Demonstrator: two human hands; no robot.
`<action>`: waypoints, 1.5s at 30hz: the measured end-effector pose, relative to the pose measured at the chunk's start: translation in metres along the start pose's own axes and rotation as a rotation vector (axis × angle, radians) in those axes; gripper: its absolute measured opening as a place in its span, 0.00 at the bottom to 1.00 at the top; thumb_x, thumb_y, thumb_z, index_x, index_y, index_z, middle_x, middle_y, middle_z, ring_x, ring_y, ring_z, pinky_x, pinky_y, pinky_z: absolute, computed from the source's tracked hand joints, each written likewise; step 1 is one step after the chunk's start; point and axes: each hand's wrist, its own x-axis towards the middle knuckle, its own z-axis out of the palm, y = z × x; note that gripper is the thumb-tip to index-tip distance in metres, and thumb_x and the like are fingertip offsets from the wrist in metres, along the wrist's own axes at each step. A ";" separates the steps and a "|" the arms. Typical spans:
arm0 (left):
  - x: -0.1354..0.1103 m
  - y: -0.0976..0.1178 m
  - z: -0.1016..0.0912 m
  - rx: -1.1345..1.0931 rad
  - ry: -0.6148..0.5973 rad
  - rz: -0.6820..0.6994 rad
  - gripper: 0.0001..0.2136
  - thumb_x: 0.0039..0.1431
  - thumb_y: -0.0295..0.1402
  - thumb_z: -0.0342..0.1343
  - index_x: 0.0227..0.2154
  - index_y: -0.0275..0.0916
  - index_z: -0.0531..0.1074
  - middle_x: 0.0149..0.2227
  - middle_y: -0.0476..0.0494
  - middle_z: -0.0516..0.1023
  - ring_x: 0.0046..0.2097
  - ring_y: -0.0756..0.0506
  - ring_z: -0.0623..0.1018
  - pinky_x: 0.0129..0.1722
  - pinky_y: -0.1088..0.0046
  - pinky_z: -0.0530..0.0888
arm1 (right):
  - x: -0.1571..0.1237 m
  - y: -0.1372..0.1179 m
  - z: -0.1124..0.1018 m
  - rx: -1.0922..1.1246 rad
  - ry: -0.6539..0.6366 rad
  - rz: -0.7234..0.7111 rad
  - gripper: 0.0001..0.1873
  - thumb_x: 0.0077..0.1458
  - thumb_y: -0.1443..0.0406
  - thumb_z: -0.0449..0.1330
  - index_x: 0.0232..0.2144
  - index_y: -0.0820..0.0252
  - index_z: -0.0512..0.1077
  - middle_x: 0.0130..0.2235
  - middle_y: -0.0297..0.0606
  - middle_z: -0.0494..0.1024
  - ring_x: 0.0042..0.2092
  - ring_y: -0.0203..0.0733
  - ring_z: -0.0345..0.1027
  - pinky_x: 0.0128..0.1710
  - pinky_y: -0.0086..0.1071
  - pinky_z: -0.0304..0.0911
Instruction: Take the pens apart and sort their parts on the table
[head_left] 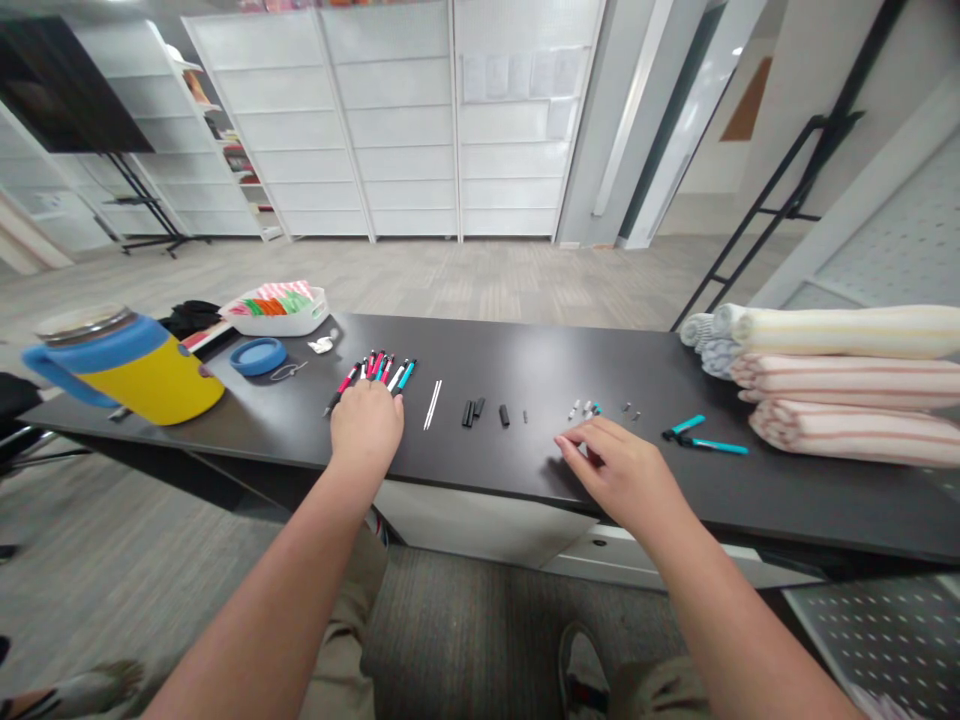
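My left hand (366, 430) rests on a bunch of pens (405, 374) with red, white, blue and black barrels; its fingers are mostly hidden behind the back of the hand. Just above the front of the dark table, my right hand (619, 465) has thumb and forefinger drawn together at the tips. Anything between them is too small to make out. Beyond it lie small silver and teal pen parts (576, 409) and tiny dark pieces (636, 416). Between the hands are thin white refill tubes (433, 405), black grip sleeves (468, 413) and a small spring-like piece (525, 416).
Two teal pen barrels (716, 446) lie right, before rolled striped towels (855, 430). A yellow and blue mug (161, 370), a round blue lid (258, 356) and a white basket (289, 321) of colourful packets stand left on the dark table (480, 465). White cabinets (397, 120) line the back.
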 end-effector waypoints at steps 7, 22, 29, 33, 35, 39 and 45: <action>-0.006 0.000 -0.005 0.003 0.060 -0.008 0.14 0.72 0.36 0.48 0.43 0.30 0.74 0.42 0.26 0.79 0.46 0.28 0.79 0.42 0.55 0.75 | 0.006 -0.010 0.006 0.060 -0.001 0.003 0.13 0.71 0.60 0.54 0.35 0.55 0.76 0.35 0.40 0.81 0.37 0.44 0.74 0.41 0.37 0.66; -0.038 0.045 -0.006 -0.567 0.147 0.859 0.11 0.77 0.36 0.49 0.43 0.39 0.74 0.37 0.44 0.80 0.42 0.43 0.77 0.47 0.65 0.69 | 0.017 -0.009 0.005 0.414 -0.175 0.280 0.18 0.70 0.51 0.55 0.40 0.53 0.79 0.31 0.34 0.81 0.33 0.42 0.75 0.35 0.33 0.65; -0.025 0.037 -0.003 -0.559 0.086 0.612 0.13 0.70 0.41 0.59 0.51 0.41 0.73 0.53 0.38 0.79 0.56 0.37 0.76 0.57 0.57 0.69 | 0.014 0.001 0.007 0.493 0.017 0.434 0.23 0.67 0.46 0.56 0.35 0.56 0.77 0.25 0.32 0.71 0.28 0.40 0.65 0.27 0.32 0.58; -0.017 0.038 0.001 -0.508 0.029 0.553 0.15 0.69 0.40 0.59 0.55 0.41 0.74 0.61 0.36 0.74 0.62 0.35 0.71 0.62 0.52 0.67 | 0.013 0.008 0.015 0.723 0.177 0.564 0.26 0.63 0.41 0.58 0.37 0.57 0.76 0.22 0.29 0.64 0.23 0.36 0.55 0.21 0.30 0.50; -0.015 0.043 0.001 -0.498 0.023 0.562 0.16 0.69 0.41 0.58 0.55 0.42 0.74 0.63 0.35 0.72 0.64 0.34 0.69 0.63 0.50 0.66 | 0.013 0.010 0.018 0.825 0.213 0.588 0.26 0.62 0.40 0.60 0.38 0.57 0.75 0.22 0.28 0.63 0.22 0.34 0.52 0.20 0.30 0.48; -0.014 0.056 -0.002 -0.502 0.018 0.599 0.13 0.70 0.41 0.58 0.50 0.41 0.78 0.65 0.35 0.70 0.66 0.33 0.68 0.63 0.48 0.65 | 0.014 0.010 0.020 0.925 0.247 0.619 0.26 0.59 0.41 0.63 0.36 0.57 0.74 0.22 0.27 0.61 0.21 0.33 0.49 0.19 0.29 0.46; -0.016 0.066 -0.006 -0.569 0.024 0.701 0.15 0.71 0.40 0.57 0.57 0.44 0.74 0.65 0.37 0.71 0.66 0.36 0.68 0.63 0.51 0.65 | 0.014 0.009 0.019 1.019 0.226 0.624 0.22 0.61 0.45 0.65 0.35 0.57 0.74 0.24 0.26 0.59 0.22 0.31 0.48 0.21 0.28 0.45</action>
